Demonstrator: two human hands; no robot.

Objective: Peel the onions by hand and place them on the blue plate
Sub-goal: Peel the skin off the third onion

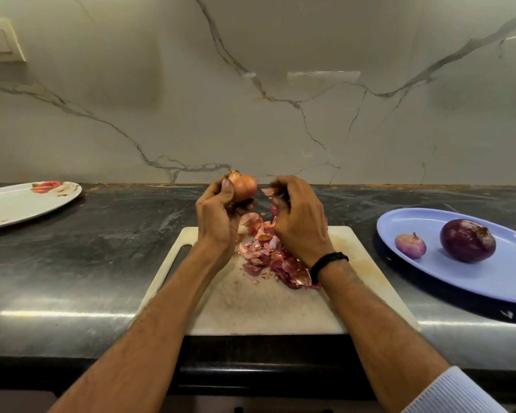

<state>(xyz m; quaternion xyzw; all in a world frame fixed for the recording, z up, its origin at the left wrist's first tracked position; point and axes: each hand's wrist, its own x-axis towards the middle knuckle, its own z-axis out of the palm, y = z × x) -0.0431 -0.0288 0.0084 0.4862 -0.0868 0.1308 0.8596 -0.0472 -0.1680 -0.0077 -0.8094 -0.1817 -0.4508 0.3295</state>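
orange-brown papery onion (245, 186) sits gripped in my left hand (218, 216), raised above the white cutting board (251, 305). my right hand (298, 222) pinches a torn pink skin scrap (268, 191) just beside it. two peeled purple onions (467, 240) lie on the oval blue plate (489, 278).

From the cutting board (251, 308), with 12 o'clock at the wall (251, 114): bare countertop (102, 248) lies open toward 10 o'clock up to the floral plate (21, 204), and a narrow strip at 3 o'clock parts the board from the blue plate (489, 278). A peel pile (265, 257) blocks the board's centre; its 6 o'clock half is bare. On the blue plate a small onion (410, 245) and a large onion (467, 240) stand apart, with bare surface along its 6 o'clock rim.
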